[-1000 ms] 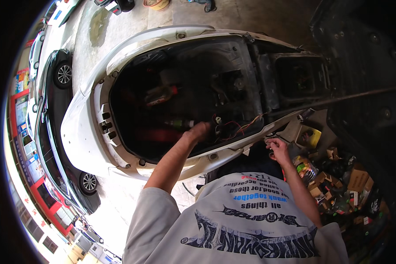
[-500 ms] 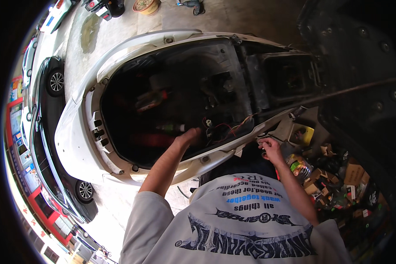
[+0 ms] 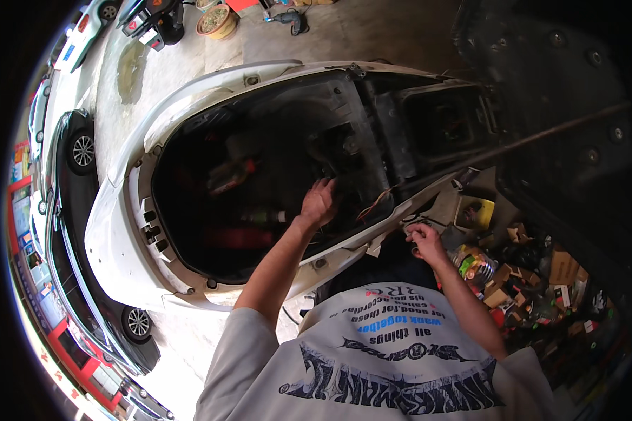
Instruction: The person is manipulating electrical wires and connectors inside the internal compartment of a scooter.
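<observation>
A white scooter body [image 3: 114,231] lies before me, its deep black storage compartment [image 3: 189,133] uncovered. My left hand [image 3: 319,201] is over the near right part of that compartment, fingers stretched out, holding nothing I can see. Thin red and yellow wires [image 3: 376,203] run to the right of it, partly hidden. Beside the scooter's near edge is my right hand [image 3: 427,243], fingers curled together; what they hold, if anything, is too small to make out. Inside the compartment lie a dark bottle with a pale cap [image 3: 263,215] and a red-and-pale packet [image 3: 230,175].
A raised dark panel with bolts [image 3: 555,91] stands at the right. Below it are a yellow container [image 3: 479,214], a clear jar [image 3: 474,264] and a heap of cartons [image 3: 519,284]. A power drill [image 3: 288,21] and a plant pot [image 3: 216,22] are on the far floor. A dark car [image 3: 84,231] is parked left.
My left hand has moved right and farther over the compartment, its fingers now stretched out and covering part of the wires. My right hand stays at the scooter's edge. The view has shifted slightly.
</observation>
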Demonstrator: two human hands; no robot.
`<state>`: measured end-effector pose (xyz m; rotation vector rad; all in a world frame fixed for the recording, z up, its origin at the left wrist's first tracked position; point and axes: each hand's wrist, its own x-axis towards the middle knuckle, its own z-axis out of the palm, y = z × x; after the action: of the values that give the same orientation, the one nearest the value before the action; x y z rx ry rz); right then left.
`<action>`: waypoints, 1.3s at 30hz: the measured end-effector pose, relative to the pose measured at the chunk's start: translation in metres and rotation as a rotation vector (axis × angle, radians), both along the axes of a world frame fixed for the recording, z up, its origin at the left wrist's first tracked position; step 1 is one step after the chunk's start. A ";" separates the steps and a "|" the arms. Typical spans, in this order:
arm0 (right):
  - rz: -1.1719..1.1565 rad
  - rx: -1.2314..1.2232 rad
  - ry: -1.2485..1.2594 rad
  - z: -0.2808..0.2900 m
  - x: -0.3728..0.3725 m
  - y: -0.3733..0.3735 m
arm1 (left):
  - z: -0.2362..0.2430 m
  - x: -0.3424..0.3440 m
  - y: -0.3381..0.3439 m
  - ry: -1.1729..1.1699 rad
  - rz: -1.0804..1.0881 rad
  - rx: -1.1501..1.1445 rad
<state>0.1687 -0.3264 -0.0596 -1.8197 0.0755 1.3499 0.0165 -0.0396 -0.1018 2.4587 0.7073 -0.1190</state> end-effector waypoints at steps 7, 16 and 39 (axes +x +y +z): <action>0.016 -0.054 -0.049 0.008 0.000 -0.011 | -0.009 0.043 -0.012 0.150 0.144 -0.422; 0.025 -0.069 -0.015 0.014 0.003 -0.015 | -0.025 0.041 -0.001 0.540 -0.173 -0.472; 0.039 -0.082 -0.068 0.009 0.000 -0.016 | 0.002 0.036 -0.005 0.290 -0.046 -0.304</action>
<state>0.1687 -0.3422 -0.0502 -1.9435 0.0607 1.3278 0.0528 -0.0441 -0.0995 2.1859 0.6955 -0.5679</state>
